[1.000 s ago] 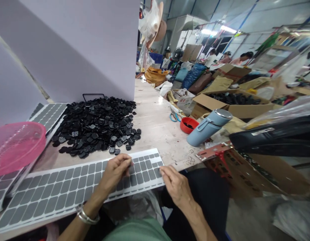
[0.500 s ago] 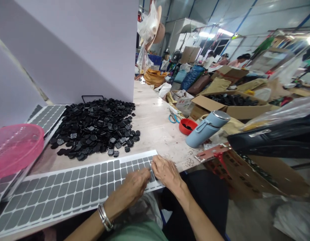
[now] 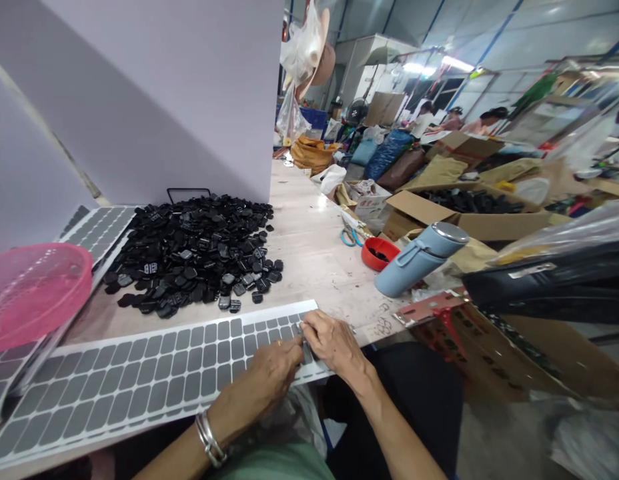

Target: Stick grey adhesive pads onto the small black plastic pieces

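Observation:
A long white sheet of grey rounded-rectangle stickers (image 3: 154, 373) lies along the front edge of the table. Over its right end my left hand (image 3: 272, 367), wearing a bracelet at the wrist, has its fingers closed and pointing right. My right hand (image 3: 334, 340) pinches from the other side, its fingertips almost meeting those of the left. Whatever sits between the fingertips is small and mostly hidden. Past the sheet lies a heap of small black plastic pieces (image 3: 189, 253), some with pale markings.
A pink basket (image 3: 39, 293) stands at the left, by more sticker sheets (image 3: 102, 227). On the right are blue scissors (image 3: 349, 237), a red bowl (image 3: 378, 253) with dark bits, and a tilted blue bottle (image 3: 419, 260). Cardboard boxes (image 3: 499, 223) and a black bag (image 3: 544, 287) are beyond the table edge.
My fingertips have come closer together at the sheet's right end. The whole view has shifted slightly; the heap and the bottle stay in place.

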Tool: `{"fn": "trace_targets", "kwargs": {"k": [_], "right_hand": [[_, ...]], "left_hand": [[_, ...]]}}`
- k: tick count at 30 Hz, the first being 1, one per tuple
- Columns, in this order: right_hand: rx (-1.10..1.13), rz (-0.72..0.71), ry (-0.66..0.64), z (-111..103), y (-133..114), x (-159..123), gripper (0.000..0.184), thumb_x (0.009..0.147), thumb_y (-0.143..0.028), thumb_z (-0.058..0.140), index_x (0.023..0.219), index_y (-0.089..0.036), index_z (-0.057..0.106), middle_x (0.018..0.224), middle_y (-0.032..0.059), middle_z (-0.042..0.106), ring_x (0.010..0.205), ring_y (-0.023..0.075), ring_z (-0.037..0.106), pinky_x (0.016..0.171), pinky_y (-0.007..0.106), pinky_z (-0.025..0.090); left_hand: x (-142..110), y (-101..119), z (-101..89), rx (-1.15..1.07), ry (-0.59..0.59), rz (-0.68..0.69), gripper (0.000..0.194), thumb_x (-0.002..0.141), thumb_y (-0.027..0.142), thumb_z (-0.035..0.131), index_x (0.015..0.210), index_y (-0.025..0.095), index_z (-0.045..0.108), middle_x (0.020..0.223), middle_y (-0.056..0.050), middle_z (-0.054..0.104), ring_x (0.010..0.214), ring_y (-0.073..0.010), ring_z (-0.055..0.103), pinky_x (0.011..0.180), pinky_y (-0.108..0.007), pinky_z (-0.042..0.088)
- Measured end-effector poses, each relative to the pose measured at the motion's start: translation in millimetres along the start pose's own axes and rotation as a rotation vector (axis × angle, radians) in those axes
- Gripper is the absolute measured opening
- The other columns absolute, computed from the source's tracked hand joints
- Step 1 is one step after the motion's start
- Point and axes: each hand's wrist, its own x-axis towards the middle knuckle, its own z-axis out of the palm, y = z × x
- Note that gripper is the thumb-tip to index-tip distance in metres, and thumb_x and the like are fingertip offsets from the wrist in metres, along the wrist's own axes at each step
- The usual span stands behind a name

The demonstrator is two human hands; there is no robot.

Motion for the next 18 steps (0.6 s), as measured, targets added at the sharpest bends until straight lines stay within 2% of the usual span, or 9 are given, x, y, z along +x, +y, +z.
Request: {"fn": "trace_targets", "kwargs": {"k": [3,12,18], "right_hand": [[-0.013,0.025,0.006,-0.5,2.4,-1.9,0.015,0.095,-0.022,0.043,0.087,-0.020,0.055,0.085,0.0009,0.065,0.073,0.0150,0.062,0.060,0.026,0.031],[-0.065,0.077,0.003,-2.6,2.4,-4.8,0.020,0.096,-0.020,0.038,0.091,-0.019,0.057,0.089,0.0057,0.065,0.069,0.0165,0.062,0.059,0.028,0.032],[0.003,0.057,0.007,0.2,-3.3,-2.5,0.016,0.093,-0.025,0.043,0.090,-0.020,0.058,0.087,0.0049,0.065,0.069,0.0163,0.060,0.061,0.026,0.033]], "left_hand": [[-3.3,-2.4,2.5,0.006,0.011,0.014,0.024,0.096,0.018,0.028,0.094,0.019,0.052,0.100,-0.006,0.060,0.089,-0.0175,0.054,0.083,-0.034,0.046],[-2.2,-0.3,0.7,-0.019,0.012,-0.016,0.027,0.097,0.021,0.028,0.092,0.019,0.054,0.103,-0.008,0.061,0.090,-0.0182,0.055,0.086,-0.037,0.046],[2.5,0.2,1.7,-0.046,-0.014,-0.021,0.026,0.095,0.015,0.028,0.093,0.019,0.054,0.099,-0.006,0.060,0.086,-0.0167,0.054,0.081,-0.032,0.045]]}}
